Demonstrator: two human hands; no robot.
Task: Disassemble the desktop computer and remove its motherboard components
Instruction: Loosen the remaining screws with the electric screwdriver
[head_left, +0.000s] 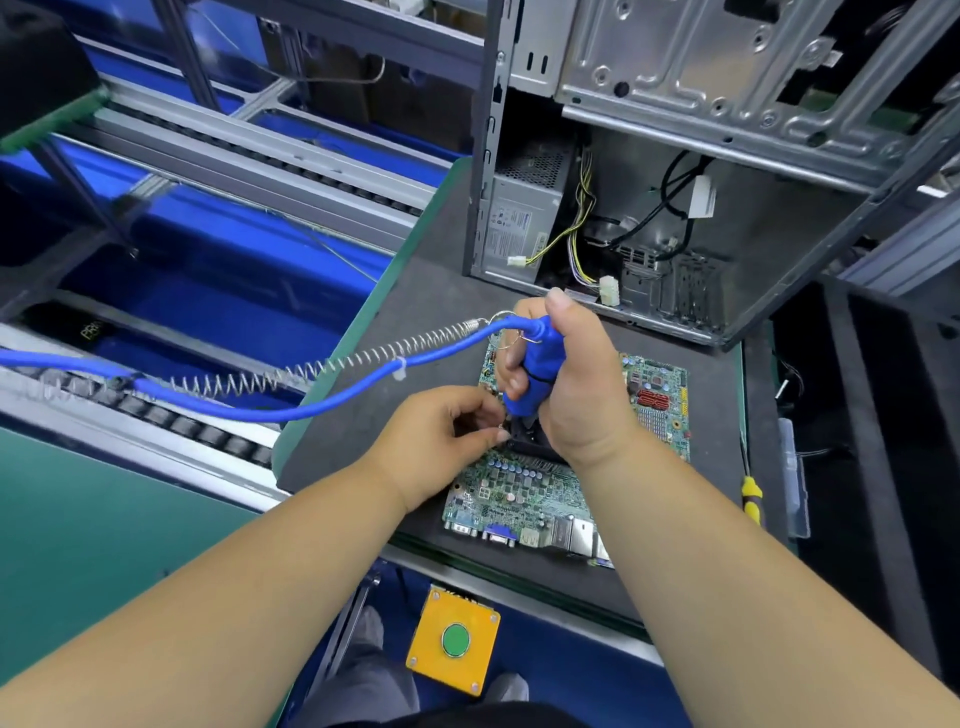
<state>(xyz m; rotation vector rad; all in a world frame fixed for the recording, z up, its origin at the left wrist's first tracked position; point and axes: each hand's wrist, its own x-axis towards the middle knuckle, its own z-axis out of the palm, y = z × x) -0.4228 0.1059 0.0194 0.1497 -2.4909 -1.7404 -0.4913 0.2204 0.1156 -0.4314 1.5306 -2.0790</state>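
Note:
A green motherboard (524, 493) lies flat on the dark mat (415, 322) in front of the opened grey computer case (701, 156). My right hand (576, 384) is wrapped around a blue electric screwdriver (540, 364), held upright with its tip down on the black cooler (530, 441) in the board's middle. My left hand (441, 436) pinches at the cooler's left edge, right beside the screwdriver tip; what the fingertips hold is hidden. A blue cable with a coiled spring (291, 379) runs left from the tool's top.
Inside the case sit a power supply (519, 223) and loose yellow and black wires (587, 228). A yellow-handled screwdriver (751, 493) lies at the mat's right edge. A roller conveyor (208, 431) runs on the left. A yellow box with a green button (454, 640) hangs below the bench.

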